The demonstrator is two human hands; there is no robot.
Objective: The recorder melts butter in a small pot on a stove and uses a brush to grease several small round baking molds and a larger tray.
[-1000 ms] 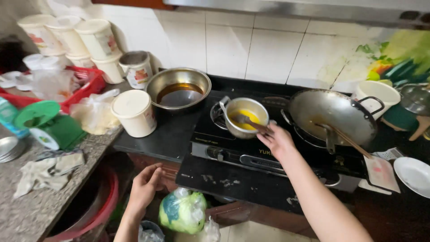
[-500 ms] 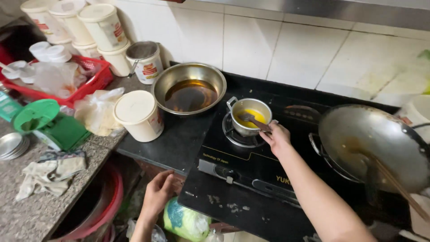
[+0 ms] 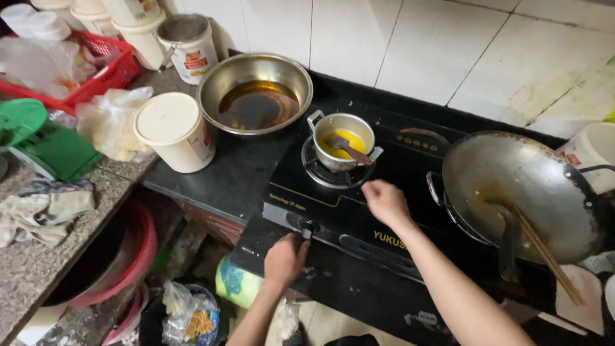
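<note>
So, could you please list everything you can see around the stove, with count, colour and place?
small pot: one, metal, yellow liquid and a spoon inside, on left burner
stove knob: one, black, front of stove
steel bowl: one, dark liquid, left of stove
wok: one, grey, right burner, chopsticks inside
white tub: one, lidded, on the black top left of the burner
red basket: one, far left
green lid: one, left edge
rag: one, grey, counter
left hand: at the knob
right hand: over stove, empty
</note>
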